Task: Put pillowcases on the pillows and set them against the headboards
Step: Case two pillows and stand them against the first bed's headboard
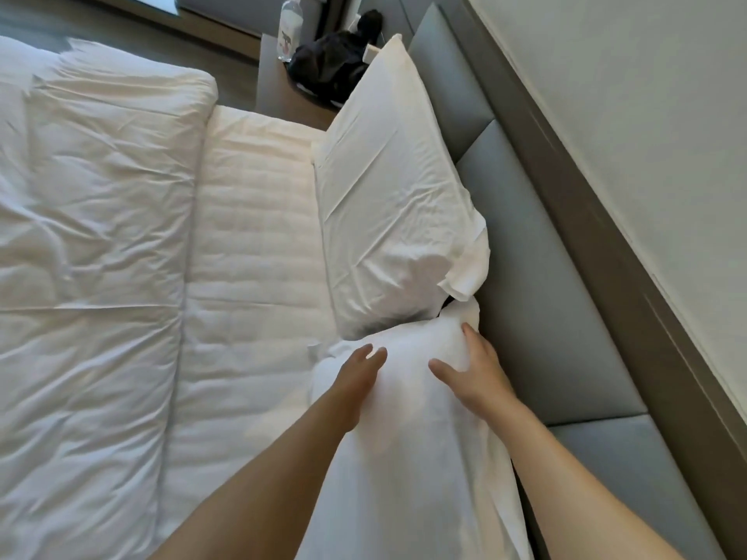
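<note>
Our left hand (357,381) and right hand (471,373) lie flat with fingers spread on the near white cased pillow (404,458), low centre, beside the grey padded headboard (566,317). A second white pillow (388,204) leans on that headboard above it. A rumpled white duvet (93,236) fills the left, and a clear water bottle (289,26) and black bag (335,62) sit on the top-centre nightstand (275,86).

a clear plastic water bottle (289,24) stands on a grey bedside table (279,95) at the far side of the bed, just beside a heap of black fabric (331,62). a rumpled white duvet (93,220) covers the left of the quilted mattress (250,244). a pale wall (646,115) runs along the right.
</note>
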